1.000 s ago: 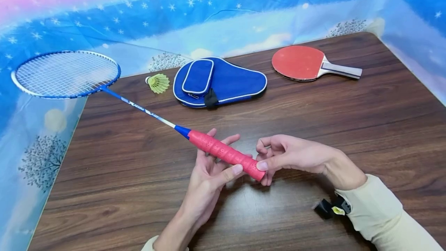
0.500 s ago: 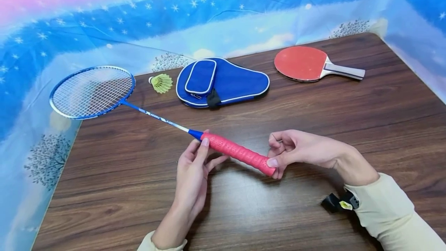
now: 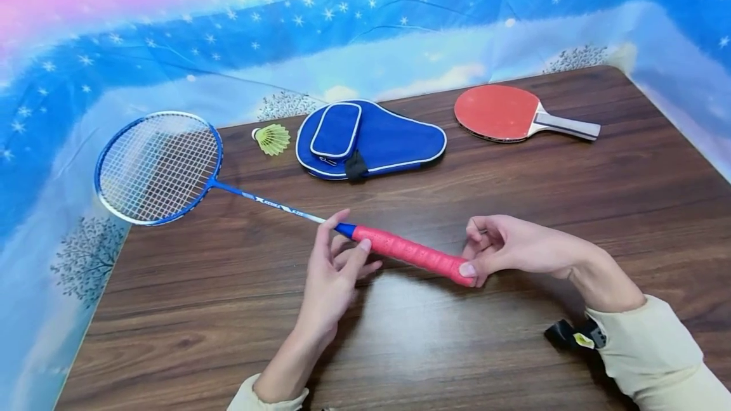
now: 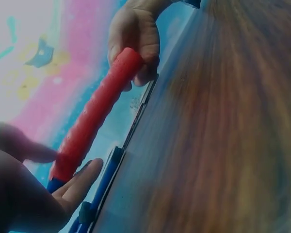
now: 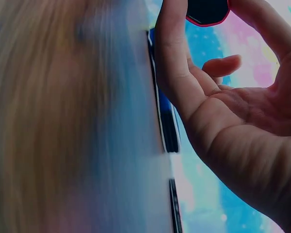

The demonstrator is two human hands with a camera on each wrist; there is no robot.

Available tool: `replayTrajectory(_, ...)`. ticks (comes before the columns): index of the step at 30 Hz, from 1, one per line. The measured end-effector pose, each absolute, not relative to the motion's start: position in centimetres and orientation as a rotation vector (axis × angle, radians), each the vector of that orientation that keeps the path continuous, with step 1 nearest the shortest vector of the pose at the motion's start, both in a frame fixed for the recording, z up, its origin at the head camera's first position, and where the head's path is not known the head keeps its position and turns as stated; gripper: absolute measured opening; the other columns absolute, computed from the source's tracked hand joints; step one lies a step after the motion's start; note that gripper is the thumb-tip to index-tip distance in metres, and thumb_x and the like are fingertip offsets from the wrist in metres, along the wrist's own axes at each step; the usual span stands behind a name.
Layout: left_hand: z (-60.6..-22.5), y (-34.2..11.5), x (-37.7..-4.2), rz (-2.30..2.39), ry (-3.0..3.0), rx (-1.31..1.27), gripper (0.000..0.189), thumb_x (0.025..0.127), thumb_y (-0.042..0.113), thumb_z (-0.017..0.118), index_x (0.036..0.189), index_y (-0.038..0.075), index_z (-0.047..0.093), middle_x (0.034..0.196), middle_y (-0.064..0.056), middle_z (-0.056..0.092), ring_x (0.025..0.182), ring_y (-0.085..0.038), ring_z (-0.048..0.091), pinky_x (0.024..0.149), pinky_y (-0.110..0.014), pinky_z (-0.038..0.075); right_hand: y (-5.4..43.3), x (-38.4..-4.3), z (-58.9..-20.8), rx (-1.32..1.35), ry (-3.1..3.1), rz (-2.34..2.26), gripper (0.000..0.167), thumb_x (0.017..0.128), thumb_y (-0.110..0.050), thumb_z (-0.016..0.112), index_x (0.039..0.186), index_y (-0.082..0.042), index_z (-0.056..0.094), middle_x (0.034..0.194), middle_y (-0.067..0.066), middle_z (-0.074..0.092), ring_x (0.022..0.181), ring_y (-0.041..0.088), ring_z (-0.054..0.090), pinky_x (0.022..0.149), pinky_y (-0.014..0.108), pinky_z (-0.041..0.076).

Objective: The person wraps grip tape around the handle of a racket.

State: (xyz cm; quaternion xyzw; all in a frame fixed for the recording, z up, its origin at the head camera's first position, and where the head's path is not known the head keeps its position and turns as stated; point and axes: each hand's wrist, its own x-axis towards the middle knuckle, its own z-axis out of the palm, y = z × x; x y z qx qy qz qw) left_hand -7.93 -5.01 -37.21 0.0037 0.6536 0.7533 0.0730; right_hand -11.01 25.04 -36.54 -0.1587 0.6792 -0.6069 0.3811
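Observation:
A blue-and-white badminton racket (image 3: 274, 206) is held above the table, its strung head at the left and its pink-red wrapped grip (image 3: 414, 252) slanting down to the right. My left hand (image 3: 328, 293) pinches the grip's upper end near the blue cone, thumb on top and other fingers beneath or behind. At the butt end, my right hand (image 3: 522, 252) pinches the grip between thumb and index finger. The left wrist view shows the grip (image 4: 97, 109) spanning both hands. Only the dark butt cap (image 5: 207, 8) appears between the fingers in the right wrist view.
On the brown wooden table (image 3: 468, 360), a yellow shuttlecock (image 3: 271, 139) lies at the back left. Beside it is a blue zippered paddle case (image 3: 394, 135). A red table tennis paddle (image 3: 499, 113) lies at the back right. A printed cloth (image 3: 365, 24) hangs behind.
The racket has shifted right and its head has lowered and tilted. My left hand has slid up the grip from near the butt to near the cone. My right hand keeps its pinch.

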Motion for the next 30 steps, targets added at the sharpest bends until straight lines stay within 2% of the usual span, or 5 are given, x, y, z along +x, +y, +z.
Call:
replayTrajectory(5,-37.1,-4.9,-7.9,1.985,2.327,0.258,0.055,0.090,-0.012,0.061,0.137,0.013,0.047,0.113,-0.013,0.065,0.099,-0.028,0.068,0.079,-0.032,0.057,27.0,-10.8,-36.3,-0.408,1.797,-1.543,0.041,0.091,-0.009,0.069,0.090,-0.002,0.030,0.098,0.026,0.066,0.082,0.036,0.067,0.076,0.041,0.054)
replayTrajectory(9,-36.8,-5.0,-8.2,1.666,2.733,0.412,0.032,0.089,0.001,0.070,0.119,0.009,0.061,0.091,-0.003,0.071,0.077,-0.012,0.071,0.065,-0.022,0.057,28.1,-10.8,-36.0,-0.374,1.844,-1.552,0.041,0.091,-0.010,0.070,0.090,-0.001,0.030,0.097,0.025,0.066,0.082,0.035,0.065,0.076,0.037,0.051)
replayTrajectory(14,-36.2,-5.4,-8.8,1.204,3.131,0.644,0.019,0.087,0.019,0.076,0.105,0.016,0.070,0.073,0.011,0.064,0.057,0.000,0.052,0.051,-0.022,0.045,29.1,-11.0,-35.7,-0.339,1.905,-1.556,0.043,0.088,-0.010,0.072,0.089,-0.002,0.030,0.096,0.024,0.066,0.084,0.034,0.062,0.077,0.036,0.044)
replayTrajectory(22,-35.8,-5.7,-10.4,0.990,3.192,0.984,0.018,0.078,0.022,0.085,0.090,0.012,0.077,0.088,0.004,0.045,0.083,-0.014,0.045,0.067,-0.030,0.038,30.2,-11.8,-36.3,-0.292,1.936,-1.620,0.033,0.091,-0.009,0.069,0.091,-0.002,0.037,0.089,0.021,0.063,0.088,0.039,0.066,0.082,0.041,0.053)
replayTrajectory(30,-36.6,-5.4,-11.7,1.143,3.041,0.970,0.016,0.075,0.019,0.088,0.086,0.012,0.078,0.087,0.007,0.063,0.085,-0.011,0.053,0.070,-0.030,0.043,30.3,-12.1,-36.9,-0.083,1.910,-1.736,0.038,0.093,-0.011,0.068,0.101,0.000,0.032,0.094,0.023,0.064,0.092,0.039,0.068,0.086,0.041,0.055)
